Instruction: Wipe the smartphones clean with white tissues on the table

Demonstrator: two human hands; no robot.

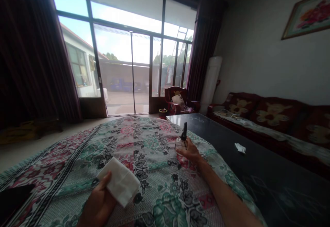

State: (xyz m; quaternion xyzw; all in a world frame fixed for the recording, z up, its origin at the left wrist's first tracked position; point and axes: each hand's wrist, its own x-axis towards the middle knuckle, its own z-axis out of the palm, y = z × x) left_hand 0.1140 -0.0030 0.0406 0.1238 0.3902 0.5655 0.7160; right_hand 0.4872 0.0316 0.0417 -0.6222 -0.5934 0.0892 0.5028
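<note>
Low at seven o'clock, our left hand (pixel 100 199) holds a folded white tissue (pixel 123 183), thumb over its edge, fingers hidden beneath; it looks light, soft and easily crumpled, so a loose pinch there suits it. At five o'clock, our right hand (pixel 191 150) curls its fingers round a clear bottle with a black top (pixel 183 136), on or over the flowered cloth (pixel 157 143), we cannot tell which; probably stiff and smooth, it is best gripped below that top.
</note>
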